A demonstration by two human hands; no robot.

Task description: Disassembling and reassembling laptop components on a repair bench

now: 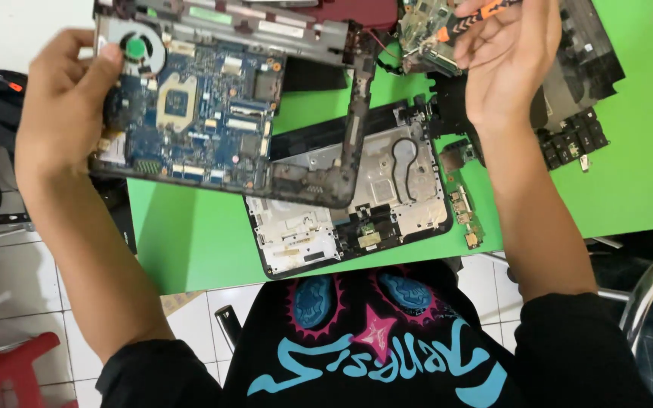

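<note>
The left hand point(62, 106) is clamped on the left edge of a laptop base point(213, 106), lifted and tilted above the green surface point(190, 234), thumb by the fan point(136, 49). Beneath lies a bare laptop shell point(357, 204). The right hand point(508, 53) is closed around an orange-handled screwdriver point(474, 15), beside loose keyboard pieces point(572, 140).

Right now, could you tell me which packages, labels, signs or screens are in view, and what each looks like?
Round green sticker: on the fan hub of the laptop chassis that the left hand holds up.
Pale rectangular stickers: along the chassis' top edge, too blurred to describe.
No packages, signs or screens show.
</note>
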